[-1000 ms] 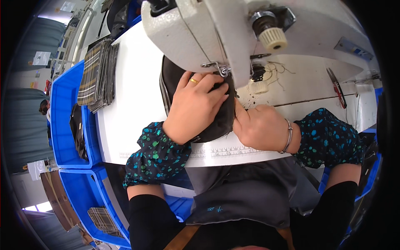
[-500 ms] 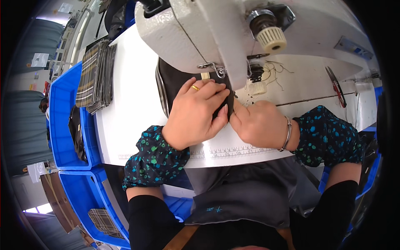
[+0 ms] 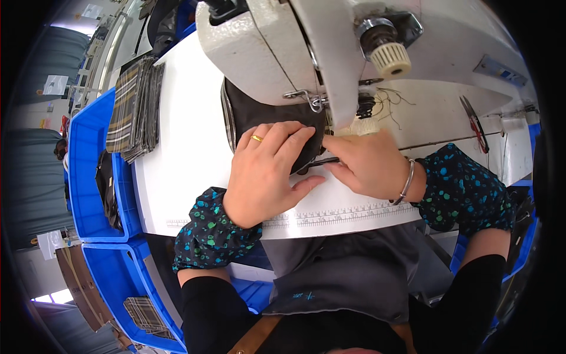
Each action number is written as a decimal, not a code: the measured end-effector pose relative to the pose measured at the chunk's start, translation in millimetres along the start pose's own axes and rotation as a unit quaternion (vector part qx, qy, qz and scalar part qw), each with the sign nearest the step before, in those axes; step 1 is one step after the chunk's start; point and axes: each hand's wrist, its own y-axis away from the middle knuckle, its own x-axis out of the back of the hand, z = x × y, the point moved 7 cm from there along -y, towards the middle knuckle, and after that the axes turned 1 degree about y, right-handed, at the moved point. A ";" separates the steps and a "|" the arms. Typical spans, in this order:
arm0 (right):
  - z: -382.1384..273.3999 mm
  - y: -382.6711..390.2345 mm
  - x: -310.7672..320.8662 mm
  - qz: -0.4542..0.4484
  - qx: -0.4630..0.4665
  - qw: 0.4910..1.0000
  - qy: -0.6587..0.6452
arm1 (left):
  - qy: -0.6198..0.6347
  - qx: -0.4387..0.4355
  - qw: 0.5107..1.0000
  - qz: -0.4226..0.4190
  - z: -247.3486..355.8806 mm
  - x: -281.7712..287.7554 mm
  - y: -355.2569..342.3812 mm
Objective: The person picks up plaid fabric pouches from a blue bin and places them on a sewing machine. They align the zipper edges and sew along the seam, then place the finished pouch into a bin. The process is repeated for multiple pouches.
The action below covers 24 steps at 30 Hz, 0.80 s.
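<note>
A dark brown fabric piece [image 3: 259, 112] with a metal zipper [image 3: 229, 118] along its left edge lies under the head of the white sewing machine [image 3: 259, 59]. My left hand [image 3: 262, 171], a ring on one finger, rests on its near part with the fingers stretched out and the thumb apart. At the near right corner of the piece, my right hand [image 3: 371, 165] pinches a narrow dark strip [image 3: 325, 161] between thumb and fingers. The machine's needle area is hidden behind the machine head.
A stack of plaid fabric pieces [image 3: 135, 106] sits at the table's left edge. Blue bins [image 3: 79, 194] stand left of the table, with dark and plaid pieces inside. Scissors [image 3: 474, 124] and loose threads [image 3: 386, 103] lie on the right. A printed ruler [image 3: 348, 215] runs along the front edge.
My left hand has slid slightly left, its thumb spreading away from the right hand. A dark strip now shows at my right fingertips. The pale tab under the machine is out of sight.
</note>
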 end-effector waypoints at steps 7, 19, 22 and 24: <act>5.0 -1.3 -0.9 -0.072 -0.060 0.978 -0.188 | -0.012 0.006 0.999 0.044 -8.2 -4.4 3.8; -25.3 9.6 12.3 0.144 0.214 0.942 0.214 | -0.045 -0.031 0.997 0.052 3.9 -15.5 4.9; -31.9 13.5 4.9 0.125 0.244 0.928 0.254 | -0.037 -0.032 0.998 0.045 5.5 -19.0 7.0; -32.9 15.5 0.7 0.106 0.247 0.925 0.269 | -0.034 -0.045 0.998 0.042 6.3 -23.0 7.3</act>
